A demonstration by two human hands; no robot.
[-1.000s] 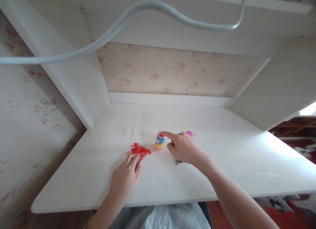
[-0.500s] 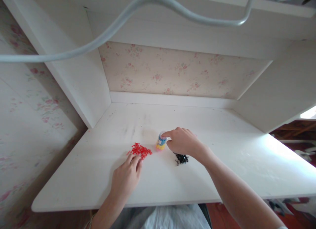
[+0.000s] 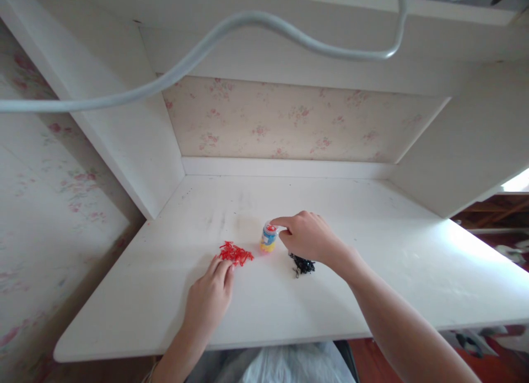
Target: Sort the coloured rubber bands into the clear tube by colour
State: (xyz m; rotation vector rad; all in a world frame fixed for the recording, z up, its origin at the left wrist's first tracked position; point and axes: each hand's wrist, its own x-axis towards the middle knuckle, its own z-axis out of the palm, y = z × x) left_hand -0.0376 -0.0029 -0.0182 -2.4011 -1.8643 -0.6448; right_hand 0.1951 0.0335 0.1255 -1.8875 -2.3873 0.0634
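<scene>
A small clear jar with a blue label and yellow at its base stands upright on the white desk, red bits at its top. My right hand reaches in from the right, its index fingertip at the jar's rim, thumb apart from it, other fingers curled. A loose pile of small red bands lies left of the jar. At the near left edge of that pile, my left hand has its fingers drawn together on some bands; the fingertips are partly hidden. Below my right hand sits a pile of small black bands.
The white desk has a panel on its left and another on its right. A shelf overhangs the back. A white cable crosses the upper view in front of the shelf.
My right index fingertip has risen slightly at the jar's mouth, so red bits at its top show more clearly. My left hand stays by the red pile. The view has tilted a little upward.
</scene>
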